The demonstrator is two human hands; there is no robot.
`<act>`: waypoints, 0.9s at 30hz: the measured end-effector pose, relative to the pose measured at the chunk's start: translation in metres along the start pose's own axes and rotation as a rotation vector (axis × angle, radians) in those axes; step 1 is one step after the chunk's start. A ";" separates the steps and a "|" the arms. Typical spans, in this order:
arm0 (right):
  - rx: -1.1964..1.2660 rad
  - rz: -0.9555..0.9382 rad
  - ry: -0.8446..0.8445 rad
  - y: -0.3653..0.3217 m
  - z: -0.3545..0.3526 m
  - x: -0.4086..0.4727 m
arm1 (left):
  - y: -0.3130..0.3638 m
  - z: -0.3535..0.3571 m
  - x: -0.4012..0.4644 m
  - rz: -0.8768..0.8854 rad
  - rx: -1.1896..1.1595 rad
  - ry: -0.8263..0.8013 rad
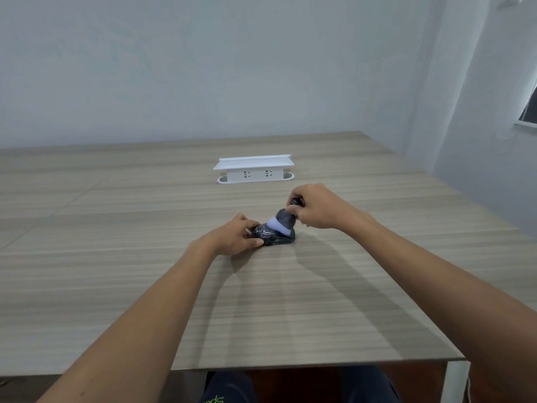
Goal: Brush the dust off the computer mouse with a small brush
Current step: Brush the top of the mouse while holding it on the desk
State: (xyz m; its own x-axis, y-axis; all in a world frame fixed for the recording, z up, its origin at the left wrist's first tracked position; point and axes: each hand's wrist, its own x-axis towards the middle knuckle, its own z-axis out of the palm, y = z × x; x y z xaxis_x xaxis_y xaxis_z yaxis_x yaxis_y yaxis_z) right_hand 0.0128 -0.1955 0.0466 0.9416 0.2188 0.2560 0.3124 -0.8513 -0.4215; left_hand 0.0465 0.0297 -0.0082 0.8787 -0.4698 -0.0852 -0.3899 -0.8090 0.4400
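Note:
A dark, glossy computer mouse lies on the wooden table near its middle. My left hand grips the mouse's left end with thumb and fingers. My right hand holds the short black handle of a small brush from above. The brush has dark bristles with pale tips, and those tips press on the top right of the mouse.
A white power socket box with a flat lid stands on the table behind the hands. The table's near edge runs across the bottom of the view, with my legs below it. A wall rises behind the table, and a window sits at far right.

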 end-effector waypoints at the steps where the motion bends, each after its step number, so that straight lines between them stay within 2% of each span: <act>1: 0.028 -0.008 -0.004 -0.002 0.002 -0.001 | 0.000 0.000 0.000 0.000 0.000 0.004; 8: -0.168 0.117 -0.101 0.019 -0.005 -0.005 | 0.002 0.001 -0.003 0.001 -0.004 0.006; 13: -0.012 0.055 0.032 0.013 -0.002 -0.004 | 0.001 0.000 -0.001 0.003 0.007 0.002; 17: 0.071 0.052 -0.038 0.010 0.000 -0.004 | 0.001 0.000 -0.001 0.003 0.003 0.001; 22: -0.042 0.158 -0.132 0.028 -0.010 -0.007 | 0.002 0.000 -0.002 0.002 -0.016 -0.002; 27: -0.006 0.148 0.022 0.029 -0.004 -0.002 | 0.001 -0.002 -0.002 0.018 -0.005 -0.022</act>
State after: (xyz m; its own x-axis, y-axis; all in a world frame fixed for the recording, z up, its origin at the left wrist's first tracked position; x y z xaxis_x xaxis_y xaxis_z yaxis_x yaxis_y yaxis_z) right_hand 0.0198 -0.2227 0.0376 0.9742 0.0805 0.2109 0.1700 -0.8763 -0.4509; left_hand 0.0453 0.0307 -0.0057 0.8653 -0.4917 -0.0973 -0.4037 -0.7986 0.4464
